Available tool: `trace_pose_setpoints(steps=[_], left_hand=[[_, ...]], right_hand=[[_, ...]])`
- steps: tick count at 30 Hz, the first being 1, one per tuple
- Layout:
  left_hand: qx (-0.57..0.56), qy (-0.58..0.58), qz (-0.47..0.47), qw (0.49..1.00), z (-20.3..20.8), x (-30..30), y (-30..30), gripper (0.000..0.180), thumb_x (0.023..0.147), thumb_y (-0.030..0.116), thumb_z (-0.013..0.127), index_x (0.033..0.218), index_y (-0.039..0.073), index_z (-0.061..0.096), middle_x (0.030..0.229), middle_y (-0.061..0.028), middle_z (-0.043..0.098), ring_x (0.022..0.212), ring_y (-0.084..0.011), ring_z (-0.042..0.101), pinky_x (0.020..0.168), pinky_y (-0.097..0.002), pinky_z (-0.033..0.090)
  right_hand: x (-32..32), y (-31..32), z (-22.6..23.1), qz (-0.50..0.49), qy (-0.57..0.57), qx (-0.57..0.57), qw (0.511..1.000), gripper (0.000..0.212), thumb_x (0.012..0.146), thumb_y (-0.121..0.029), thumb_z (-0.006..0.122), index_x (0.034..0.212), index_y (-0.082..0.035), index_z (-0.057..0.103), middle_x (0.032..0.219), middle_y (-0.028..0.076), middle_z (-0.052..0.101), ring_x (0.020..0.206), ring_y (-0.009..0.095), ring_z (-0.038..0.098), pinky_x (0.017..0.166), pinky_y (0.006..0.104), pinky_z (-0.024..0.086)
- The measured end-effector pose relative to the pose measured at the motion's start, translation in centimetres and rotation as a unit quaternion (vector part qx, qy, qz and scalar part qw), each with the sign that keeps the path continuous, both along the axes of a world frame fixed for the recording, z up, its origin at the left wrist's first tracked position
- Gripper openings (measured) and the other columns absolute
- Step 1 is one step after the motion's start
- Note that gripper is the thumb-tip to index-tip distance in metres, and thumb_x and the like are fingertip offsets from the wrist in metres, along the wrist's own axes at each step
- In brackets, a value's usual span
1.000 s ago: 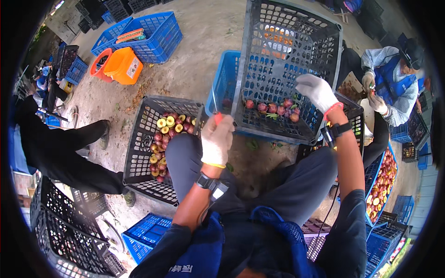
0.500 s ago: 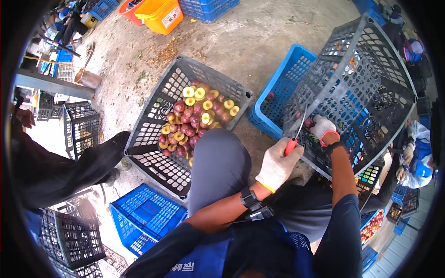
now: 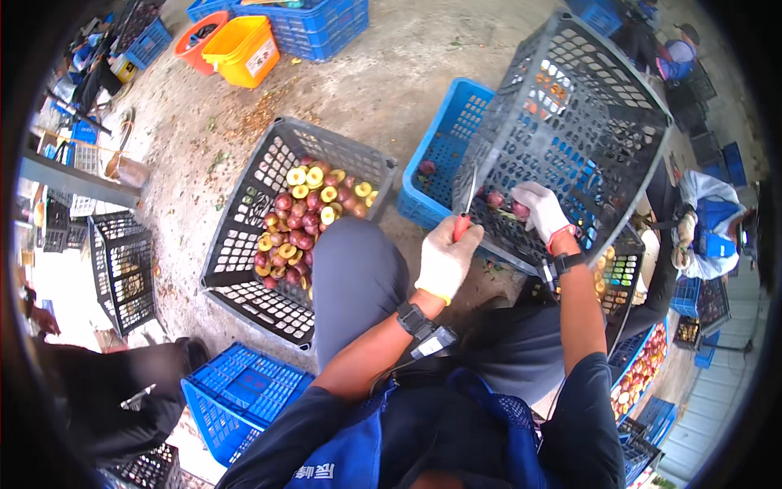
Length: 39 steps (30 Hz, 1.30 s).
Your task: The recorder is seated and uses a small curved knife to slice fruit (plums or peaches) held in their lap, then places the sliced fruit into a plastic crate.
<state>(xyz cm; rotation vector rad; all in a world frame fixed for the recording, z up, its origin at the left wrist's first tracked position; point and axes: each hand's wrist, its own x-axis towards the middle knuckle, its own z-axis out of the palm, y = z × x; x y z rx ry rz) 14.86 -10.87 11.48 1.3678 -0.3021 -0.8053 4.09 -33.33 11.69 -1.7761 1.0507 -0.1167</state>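
My gloved left hand (image 3: 446, 259) is closed round the red handle of a knife (image 3: 462, 226), its blade pointing up and away. Inside a tilted grey-black crate (image 3: 531, 98) at the right, my gloved right hand (image 3: 541, 210) has its fingers round a dark red plum (image 3: 520, 210). Another plum (image 3: 495, 199) lies beside it, near the crate's low corner. Left of my knee stands a black crate (image 3: 259, 303) of plums, many cut open with yellow flesh (image 3: 296, 177) showing.
A blue crate (image 3: 423, 151) with a plum in it stands against the tilted crate. Another blue crate (image 3: 244, 383) is by my left thigh. Orange and yellow buckets (image 3: 244, 53) stand at the back. A person's dark-clothed leg (image 3: 122, 391) is at lower left; another person works at right.
My view has shifted, moving the crates leftward in it. My right hand has lifted slightly inside the tilted crate, and the plum in its fingers shows more clearly. The knife stays in my left hand.
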Motion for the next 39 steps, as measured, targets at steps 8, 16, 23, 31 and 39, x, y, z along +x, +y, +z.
trace_pose_setpoints(steps=[8,16,23,31,39], left_hand=[[0.006,-0.136,-0.130,0.982,3.3,-5.1,1.4,0.049,0.085,0.018,0.083,0.128,0.007,0.063,0.085,-0.0006,0.068,0.079,-0.0059,0.060,0.078,-0.0264,0.054],[-0.055,-0.088,-0.186,0.977,2.8,-8.1,3.4,0.054,0.087,0.006,0.078,0.137,0.005,0.059,0.121,-0.0038,0.068,0.103,-0.0102,0.063,0.088,-0.0284,0.056],[0.072,-0.015,-0.286,0.956,3.4,-10.3,5.8,0.060,0.090,0.005,0.072,0.147,0.007,0.054,0.112,-0.0016,0.066,0.081,-0.0084,0.062,0.072,-0.0251,0.056],[0.026,-0.202,-0.188,0.961,0.5,-10.3,6.4,0.036,0.088,0.014,0.076,0.122,0.006,0.070,0.098,-0.0100,0.074,0.081,-0.0178,0.071,0.073,-0.0321,0.057],[0.101,-0.531,-0.137,0.830,-0.2,-10.8,6.6,0.010,0.083,0.017,0.074,0.089,0.009,0.069,0.085,-0.0143,0.069,0.073,-0.0385,0.068,0.065,-0.0442,0.056]], right_hand=[[-6.7,11.9,3.7,-0.121,-0.263,0.098,0.952,0.043,0.108,-0.036,0.053,0.126,0.001,0.066,0.114,0.007,0.068,0.098,0.013,0.063,0.085,0.0286,0.051],[-11.3,18.7,2.3,-0.169,-0.354,0.192,0.900,0.049,0.107,-0.038,0.056,0.141,-0.002,0.058,0.124,0.006,0.067,0.107,0.014,0.066,0.088,0.0313,0.054],[-13.2,22.3,0.7,-0.185,-0.366,0.244,0.879,0.050,0.107,-0.038,0.057,0.143,-0.004,0.055,0.121,0.004,0.066,0.097,0.011,0.064,0.071,0.0248,0.052],[-13.3,22.0,-0.3,-0.205,-0.365,0.203,0.885,0.046,0.108,-0.036,0.055,0.139,-0.003,0.057,0.116,0.004,0.067,0.098,0.010,0.064,0.077,0.0243,0.052],[-13.2,22.0,-3.0,-0.198,-0.311,0.058,0.928,0.035,0.107,-0.025,0.057,0.131,0.001,0.061,0.112,0.004,0.067,0.098,0.010,0.062,0.087,0.0246,0.050]])
